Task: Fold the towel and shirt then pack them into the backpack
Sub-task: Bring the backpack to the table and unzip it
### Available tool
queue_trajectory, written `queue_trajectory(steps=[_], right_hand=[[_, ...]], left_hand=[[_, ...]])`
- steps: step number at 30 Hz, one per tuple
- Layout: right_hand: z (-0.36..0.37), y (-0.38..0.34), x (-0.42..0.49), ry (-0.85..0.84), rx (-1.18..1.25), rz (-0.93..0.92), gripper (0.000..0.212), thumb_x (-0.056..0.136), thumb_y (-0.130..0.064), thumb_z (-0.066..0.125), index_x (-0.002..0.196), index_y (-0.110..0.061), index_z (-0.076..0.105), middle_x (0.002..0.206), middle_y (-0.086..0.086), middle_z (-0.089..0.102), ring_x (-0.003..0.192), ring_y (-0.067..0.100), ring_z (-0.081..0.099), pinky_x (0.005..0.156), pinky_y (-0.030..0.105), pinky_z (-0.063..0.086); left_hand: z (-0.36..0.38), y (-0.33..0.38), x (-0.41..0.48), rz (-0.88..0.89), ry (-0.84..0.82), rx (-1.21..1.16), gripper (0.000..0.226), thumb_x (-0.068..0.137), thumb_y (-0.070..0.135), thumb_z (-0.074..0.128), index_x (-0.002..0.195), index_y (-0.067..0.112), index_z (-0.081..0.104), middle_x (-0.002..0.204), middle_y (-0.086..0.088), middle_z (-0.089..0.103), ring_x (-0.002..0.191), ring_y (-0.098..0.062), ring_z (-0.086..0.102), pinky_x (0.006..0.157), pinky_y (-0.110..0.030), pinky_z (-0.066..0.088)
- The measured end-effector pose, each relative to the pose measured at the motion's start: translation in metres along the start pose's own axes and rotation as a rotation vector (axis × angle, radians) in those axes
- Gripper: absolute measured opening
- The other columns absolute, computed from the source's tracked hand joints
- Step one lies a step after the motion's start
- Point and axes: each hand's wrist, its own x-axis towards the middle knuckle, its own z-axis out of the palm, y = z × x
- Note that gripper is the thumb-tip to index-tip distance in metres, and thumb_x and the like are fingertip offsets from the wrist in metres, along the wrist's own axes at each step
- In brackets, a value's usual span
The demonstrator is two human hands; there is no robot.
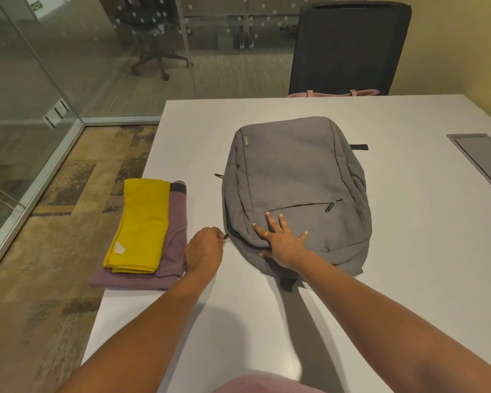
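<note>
A grey backpack (295, 177) lies flat on the white table (408, 251), its top end towards me. My right hand (281, 239) presses flat on its near end with fingers spread. My left hand (204, 248) pinches a zipper pull (226, 236) at the backpack's left near edge. To the left, a folded yellow towel (142, 225) lies on top of a folded mauve shirt (170, 251) at the table's left edge.
A black office chair (349, 46) stands behind the table's far side, with a pink bag (332, 93) on its seat. A grey cable hatch (482, 157) is set into the table at right. Glass walls and patterned carpet lie to the left.
</note>
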Motion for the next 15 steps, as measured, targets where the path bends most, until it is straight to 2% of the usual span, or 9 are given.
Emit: queue_trajectory(steps=[10,13,15], right_hand=[[-0.014,0.001,0.022,0.016,0.031,-0.010,0.075,0.090,-0.039,0.054,0.148,-0.036,0.005,0.156,-0.004,-0.016,0.143,0.027,-0.017,0.101,0.074,0.005],[-0.010,-0.001,0.007,0.170,0.018,-0.024,0.072,0.088,-0.039,0.058,0.147,-0.026,0.019,0.157,0.000,0.005,0.144,0.026,0.000,0.107,0.064,0.014],[-0.002,-0.004,-0.005,0.418,-0.035,-0.123,0.057,0.086,-0.034,0.063,0.136,-0.018,0.041,0.142,0.007,0.035,0.133,0.029,0.029,0.101,0.048,0.031]], left_hand=[[0.005,0.016,-0.007,0.026,-0.035,-0.021,0.024,0.095,0.014,0.048,0.109,0.016,0.067,0.109,-0.007,0.067,0.099,-0.026,0.061,0.075,-0.029,0.044],[0.006,0.015,-0.012,-0.015,-0.031,-0.088,0.021,0.093,0.018,0.052,0.108,0.017,0.068,0.108,-0.005,0.068,0.097,-0.026,0.062,0.076,-0.030,0.046],[0.005,0.014,-0.014,-0.043,-0.030,-0.136,0.020,0.093,0.019,0.054,0.108,0.017,0.068,0.108,-0.005,0.068,0.097,-0.025,0.063,0.074,-0.029,0.046]])
